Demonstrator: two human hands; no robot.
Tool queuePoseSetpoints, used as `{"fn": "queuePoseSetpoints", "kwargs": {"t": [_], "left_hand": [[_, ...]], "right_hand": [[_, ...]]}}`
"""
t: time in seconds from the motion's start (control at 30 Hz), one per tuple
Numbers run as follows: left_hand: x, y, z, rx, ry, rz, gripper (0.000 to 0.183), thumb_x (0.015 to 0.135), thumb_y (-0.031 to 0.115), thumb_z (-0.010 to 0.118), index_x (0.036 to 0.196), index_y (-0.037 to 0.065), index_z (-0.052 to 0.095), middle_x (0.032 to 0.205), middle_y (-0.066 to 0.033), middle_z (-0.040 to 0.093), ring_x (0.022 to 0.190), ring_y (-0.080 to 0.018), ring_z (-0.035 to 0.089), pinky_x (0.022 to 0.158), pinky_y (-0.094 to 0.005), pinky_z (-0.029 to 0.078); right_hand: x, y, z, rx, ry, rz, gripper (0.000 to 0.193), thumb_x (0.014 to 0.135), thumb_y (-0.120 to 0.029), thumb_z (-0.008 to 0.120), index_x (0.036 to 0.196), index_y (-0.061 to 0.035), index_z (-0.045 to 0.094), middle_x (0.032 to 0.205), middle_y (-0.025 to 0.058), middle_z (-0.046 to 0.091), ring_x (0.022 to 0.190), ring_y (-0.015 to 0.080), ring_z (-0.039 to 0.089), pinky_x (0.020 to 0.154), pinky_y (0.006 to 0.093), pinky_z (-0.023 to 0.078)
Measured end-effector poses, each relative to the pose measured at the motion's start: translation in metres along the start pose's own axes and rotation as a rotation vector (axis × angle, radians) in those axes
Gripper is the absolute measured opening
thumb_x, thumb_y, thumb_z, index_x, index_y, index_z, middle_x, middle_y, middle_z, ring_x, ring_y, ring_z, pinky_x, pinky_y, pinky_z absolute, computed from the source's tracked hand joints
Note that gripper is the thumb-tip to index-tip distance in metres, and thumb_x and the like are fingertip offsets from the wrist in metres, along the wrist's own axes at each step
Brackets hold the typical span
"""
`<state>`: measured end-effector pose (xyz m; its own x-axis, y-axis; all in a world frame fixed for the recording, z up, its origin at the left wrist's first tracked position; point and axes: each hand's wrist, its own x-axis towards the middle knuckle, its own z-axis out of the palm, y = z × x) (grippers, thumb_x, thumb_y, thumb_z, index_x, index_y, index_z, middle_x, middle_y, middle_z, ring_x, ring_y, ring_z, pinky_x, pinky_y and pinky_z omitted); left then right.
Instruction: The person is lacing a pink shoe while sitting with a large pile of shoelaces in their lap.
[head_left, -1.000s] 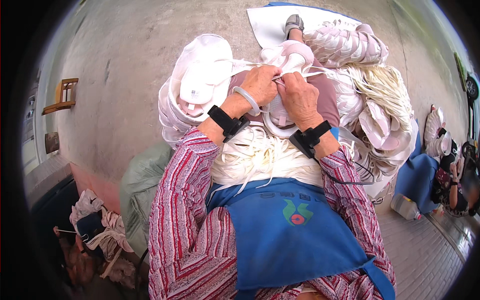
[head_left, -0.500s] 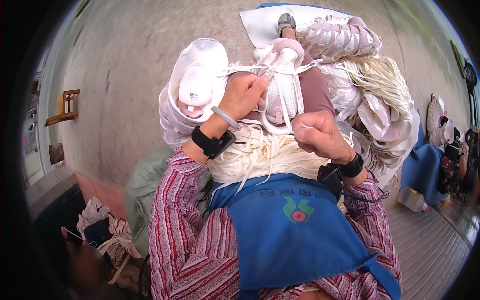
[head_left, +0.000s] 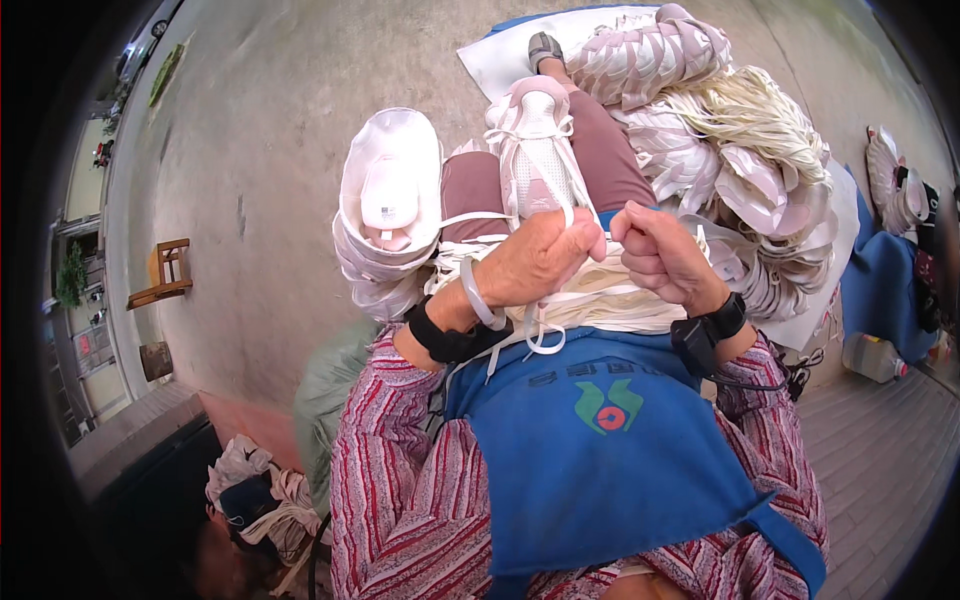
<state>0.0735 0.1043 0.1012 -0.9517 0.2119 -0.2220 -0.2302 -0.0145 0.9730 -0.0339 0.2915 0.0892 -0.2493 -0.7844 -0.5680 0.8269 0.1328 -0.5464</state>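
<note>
A white and pale pink shoe upper (head_left: 540, 150) lies over my lap, with a white shoelace (head_left: 569, 196) threaded through its eyelets. My left hand (head_left: 545, 258) is closed on the lace just below the upper; a loose loop hangs beneath its fingers. Close beside it, my right hand (head_left: 662, 256) is closed too, thumb against fingers, where a lace strand runs down between the two hands. What lies inside the right fist is mostly hidden. Under both hands a thick bundle of cream laces (head_left: 625, 300) rests on my blue apron (head_left: 610, 470).
Nested white shoe uppers (head_left: 390, 210) stand at my left. To the right, laced uppers (head_left: 665, 150) and a hank of cream laces (head_left: 750, 110) are piled on a white sheet (head_left: 490, 62). A wooden stool (head_left: 170, 268) and a plastic jug (head_left: 872, 357) stand farther out.
Both hands have come down toward my lap and closer together. The left moved from the upper's side to below it, drawing lace along; the view has shifted slightly.
</note>
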Motion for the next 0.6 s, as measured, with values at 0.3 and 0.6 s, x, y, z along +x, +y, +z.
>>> {"fn": "queuePoseSetpoints", "kwargs": {"t": [0.3,0.6], "left_hand": [[-0.008,0.041,0.065,0.253,-0.613,0.022,0.03,0.101,0.027,0.042,0.098,0.003,0.06,0.077,-0.0108,0.06,0.071,-0.0259,0.06,0.069,-0.0363,0.048],[0.023,-0.039,-0.06,0.608,0.606,-0.177,0.024,0.094,0.025,0.053,0.094,0.003,0.061,0.084,-0.0188,0.064,0.077,-0.0329,0.064,0.072,-0.0401,0.05]], "right_hand": [[0.02,0.006,0.014,0.033,-0.2,-0.009,0.024,0.1,-0.027,0.05,0.103,-0.0041,0.057,0.058,-0.0089,0.036,0.043,0.0002,0.028,0.037,0.0173,0.025],[0.015,0.006,-0.007,-0.576,-0.312,-0.107,0.038,0.098,-0.039,0.051,0.092,-0.0048,0.065,0.066,-0.0047,0.044,0.062,0.0043,0.039,0.055,0.0212,0.032]]}}
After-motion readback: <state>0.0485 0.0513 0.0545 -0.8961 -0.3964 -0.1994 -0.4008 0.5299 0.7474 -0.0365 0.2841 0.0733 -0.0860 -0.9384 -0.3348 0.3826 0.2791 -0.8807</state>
